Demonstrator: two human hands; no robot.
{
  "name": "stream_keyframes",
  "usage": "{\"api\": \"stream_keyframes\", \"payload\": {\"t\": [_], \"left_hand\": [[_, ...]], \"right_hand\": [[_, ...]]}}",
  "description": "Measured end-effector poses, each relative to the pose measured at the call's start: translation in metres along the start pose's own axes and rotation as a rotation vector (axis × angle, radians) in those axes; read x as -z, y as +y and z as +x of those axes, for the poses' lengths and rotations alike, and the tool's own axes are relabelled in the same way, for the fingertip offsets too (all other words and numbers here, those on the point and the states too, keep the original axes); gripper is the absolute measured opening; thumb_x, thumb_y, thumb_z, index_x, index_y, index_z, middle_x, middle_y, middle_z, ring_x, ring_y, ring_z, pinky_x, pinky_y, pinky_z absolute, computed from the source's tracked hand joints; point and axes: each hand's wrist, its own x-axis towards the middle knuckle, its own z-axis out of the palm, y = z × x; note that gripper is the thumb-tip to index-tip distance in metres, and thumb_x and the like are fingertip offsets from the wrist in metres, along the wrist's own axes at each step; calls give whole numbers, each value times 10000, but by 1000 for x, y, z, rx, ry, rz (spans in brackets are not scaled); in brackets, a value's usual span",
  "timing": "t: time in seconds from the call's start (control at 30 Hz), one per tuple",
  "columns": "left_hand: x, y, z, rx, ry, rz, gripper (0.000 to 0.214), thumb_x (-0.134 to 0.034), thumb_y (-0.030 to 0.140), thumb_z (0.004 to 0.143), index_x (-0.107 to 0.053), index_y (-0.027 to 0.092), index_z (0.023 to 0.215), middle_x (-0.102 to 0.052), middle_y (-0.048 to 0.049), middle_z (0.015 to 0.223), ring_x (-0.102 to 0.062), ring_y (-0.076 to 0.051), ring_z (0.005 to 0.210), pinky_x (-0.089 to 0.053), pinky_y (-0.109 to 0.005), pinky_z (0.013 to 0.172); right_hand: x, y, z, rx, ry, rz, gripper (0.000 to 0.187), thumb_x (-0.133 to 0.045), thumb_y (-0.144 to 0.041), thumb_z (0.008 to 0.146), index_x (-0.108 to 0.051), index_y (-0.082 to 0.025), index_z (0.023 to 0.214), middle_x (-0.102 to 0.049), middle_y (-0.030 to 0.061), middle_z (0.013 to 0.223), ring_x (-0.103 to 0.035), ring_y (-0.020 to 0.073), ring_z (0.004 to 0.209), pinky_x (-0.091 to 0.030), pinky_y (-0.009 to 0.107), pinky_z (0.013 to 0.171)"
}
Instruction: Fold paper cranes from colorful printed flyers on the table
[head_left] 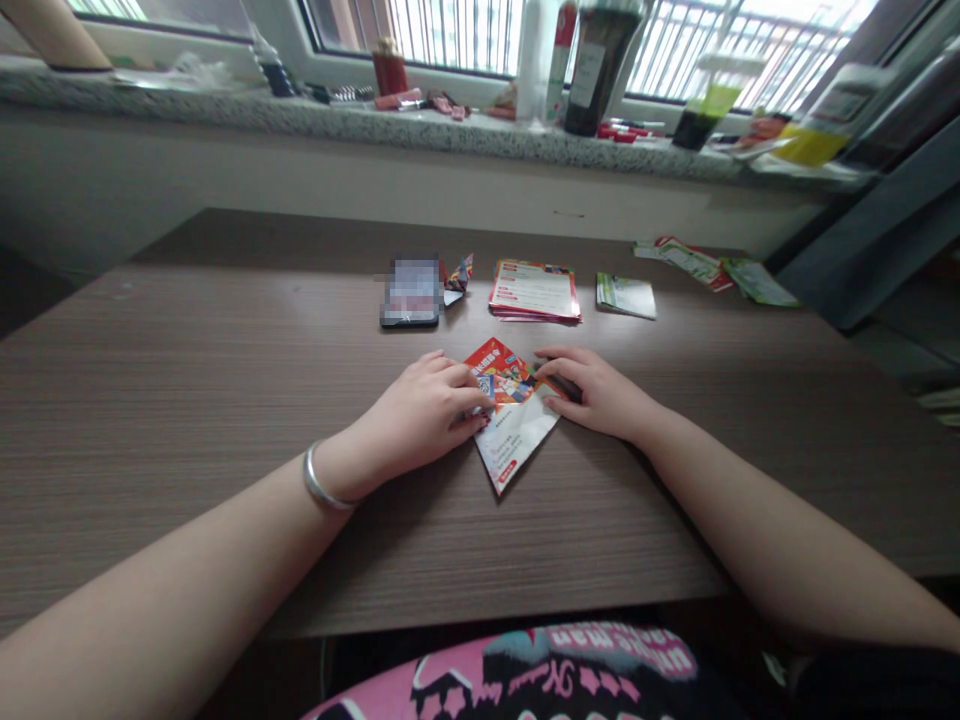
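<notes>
Left hand (pixel 420 410) and right hand (pixel 596 395) lie palm-down, fingers (pixel 553 357) curled, tips nearly meeting.

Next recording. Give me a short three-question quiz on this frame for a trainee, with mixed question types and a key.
1. True or false: the left hand and the right hand both touch the folded flyer on the table.
2. Which wrist bears the silver bracelet? A) the left B) the right C) both
3. Fill in the blank: the stack of flyers lies between the phone and the ___ leaflets.

Key
1. True: fingers of both hands rest on it, one hand at each side.
2. A
3. green
</notes>
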Motion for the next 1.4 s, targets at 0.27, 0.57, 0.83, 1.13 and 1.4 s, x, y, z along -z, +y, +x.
{"api": "stream_keyframes", "payload": {"t": [0.27,0.57,0.83,1.13,1.4], "left_hand": [[-7,-1,-3,139,-107,-151,629,-486,404,935,-290,211,1500,-357,-120,1545,-349,-274,1411,-231,-567,1164],[-3,-6,-1,257,43,-386,603,-509,341,907,-362,147,1458,-545,-125,1381,-521,-248,1249,-375,-441,1112],[4,-6,-2,342,86,-497,385,-406,426,971,-609,192,1199,-699,-39,1006,-644,-173,856,-501,-296,782],[0,-4,1,117,28,-198,336,-526,328,921,-644,187,1202,-656,-89,1004,-611,-199,890,-480,-326,806],[-7,-9,-2,-52,18,14,304,-508,293,945,-664,311,1206,-657,-54,1183,-587,-221,982,-450,-380,884]], "right_hand": [[-1,-7,-1,29,-118,-128,569,-600,-449,872,-510,-252,1397,-425,118,1503,-404,300,1361,-346,524,1114],[0,-15,-4,-50,-148,-230,588,-532,-467,909,-464,-226,1441,-423,112,1511,-379,313,1382,-334,513,1133],[1,-14,-4,-114,-119,-339,546,-493,-494,926,-523,-224,1400,-469,114,1475,-365,342,1385,-314,527,1139],[-1,-11,-4,-150,-80,-392,569,-497,-496,924,-526,-177,1394,-466,137,1473,-360,346,1390,-330,504,1142],[-2,-7,-3,66,-2,-266,381,-544,-289,924,-607,-235,1296,-524,56,1439,-390,287,1380,-380,489,1120]]}}
